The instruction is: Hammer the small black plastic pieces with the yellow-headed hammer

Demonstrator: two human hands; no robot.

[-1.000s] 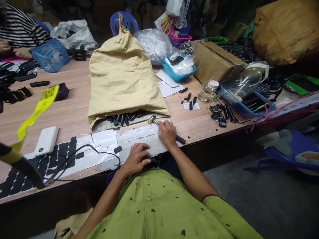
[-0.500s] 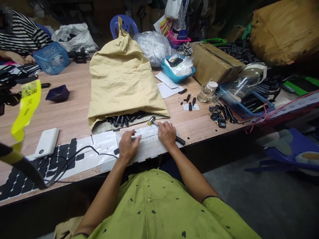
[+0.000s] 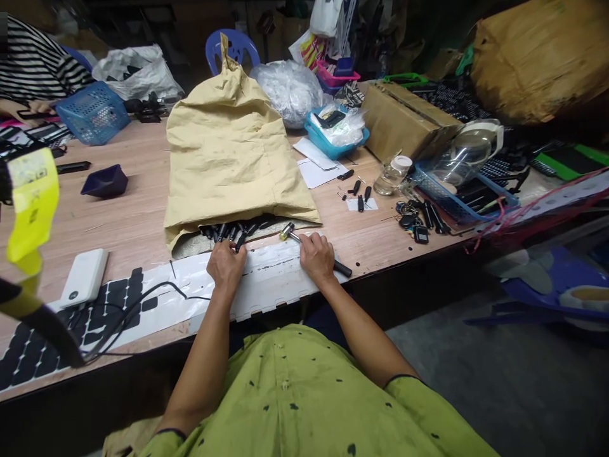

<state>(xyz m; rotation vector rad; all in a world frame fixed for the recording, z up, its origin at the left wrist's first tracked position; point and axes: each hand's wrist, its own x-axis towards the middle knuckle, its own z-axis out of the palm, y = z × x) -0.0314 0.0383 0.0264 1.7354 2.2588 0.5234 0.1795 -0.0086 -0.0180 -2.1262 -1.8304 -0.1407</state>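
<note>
My right hand is closed round a small hammer. The hammer's metal head, with a yellowish face, sticks out on the left, and the black grip shows past the wrist side. My left hand is at the open mouth of a beige cloth bag. Its thumb and fingers pinch a slim black part in front of more black parts lying in the mouth. Under both hands lies a whitish board with dark marks along it.
A white power bank, a black cable and a sheet of black stickers lie left. A yellow tag hangs close to the camera. Right are keys, a glass jar and a blue basket. A person in stripes sits far left.
My left hand has moved left and forward from over the board to the bag's mouth and closed on a black part. My right hand stays on the hammer.
</note>
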